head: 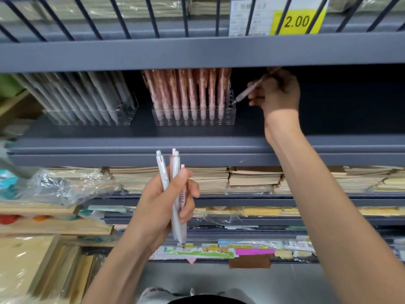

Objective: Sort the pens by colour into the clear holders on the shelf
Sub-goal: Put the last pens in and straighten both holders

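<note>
A: Where is the right grip (276,93)?
B: Pinched on a pink pen (249,91), which is blurred. Its tip points down-left of the grip at the end holes of the pink-pen holder (230,119). Whether it touches, I cannot tell.
A: And the left grip (162,200)?
B: Curled round a pen bundle (175,165), white and pink; the palm hides the count. The grey-pen holder (126,116) stands up-left of it.

Above you, a yellow price tag (295,21) reads 2.00 behind a wire rail (185,18). Lower down you see stacked notebooks (254,177), crumpled plastic wrap (61,187) at left, and a pink label (254,251).
</note>
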Available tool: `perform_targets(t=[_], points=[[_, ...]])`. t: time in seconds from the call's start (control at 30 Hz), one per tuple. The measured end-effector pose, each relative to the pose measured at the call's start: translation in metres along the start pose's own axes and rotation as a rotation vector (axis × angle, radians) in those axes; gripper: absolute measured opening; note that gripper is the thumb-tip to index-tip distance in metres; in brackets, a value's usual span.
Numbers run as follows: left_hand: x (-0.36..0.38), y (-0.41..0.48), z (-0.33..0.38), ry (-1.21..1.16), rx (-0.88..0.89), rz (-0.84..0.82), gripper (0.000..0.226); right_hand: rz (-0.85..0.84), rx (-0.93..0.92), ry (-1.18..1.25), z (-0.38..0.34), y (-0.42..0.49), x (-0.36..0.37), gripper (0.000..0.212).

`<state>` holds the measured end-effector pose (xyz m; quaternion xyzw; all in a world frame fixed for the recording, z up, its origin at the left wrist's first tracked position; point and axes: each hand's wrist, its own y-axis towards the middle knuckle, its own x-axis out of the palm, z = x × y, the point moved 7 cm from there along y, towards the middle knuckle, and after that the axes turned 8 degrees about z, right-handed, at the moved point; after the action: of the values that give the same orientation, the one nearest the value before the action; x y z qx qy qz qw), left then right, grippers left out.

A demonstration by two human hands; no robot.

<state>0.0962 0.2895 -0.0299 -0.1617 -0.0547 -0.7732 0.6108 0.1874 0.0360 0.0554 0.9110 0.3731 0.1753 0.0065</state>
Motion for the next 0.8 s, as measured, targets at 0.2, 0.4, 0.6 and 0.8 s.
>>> perform_targets(t=[0.2, 0.4, 0.6, 0.8], points=[[-0.018, -0.002, -0.010, -0.014, -0.064, 0.134, 0.027, 0.000, -0.212, -0.198, 0.001, 0.009, 0.010, 0.026], [-0.021, 0.001, -0.016, -0.131, -0.138, 0.144, 0.012, -0.188, -0.434, -0.655, 0.009, -0.002, 0.032, 0.039], [-0.019, -0.003, -0.021, -0.013, -0.038, 0.106, 0.021, -0.250, -0.477, -0.726, 0.014, -0.004, 0.034, 0.041], [-0.020, -0.004, -0.027, -0.026, 0.000, 0.084, 0.030, -0.229, -0.521, -0.718, 0.014, -0.002, 0.032, 0.040]])
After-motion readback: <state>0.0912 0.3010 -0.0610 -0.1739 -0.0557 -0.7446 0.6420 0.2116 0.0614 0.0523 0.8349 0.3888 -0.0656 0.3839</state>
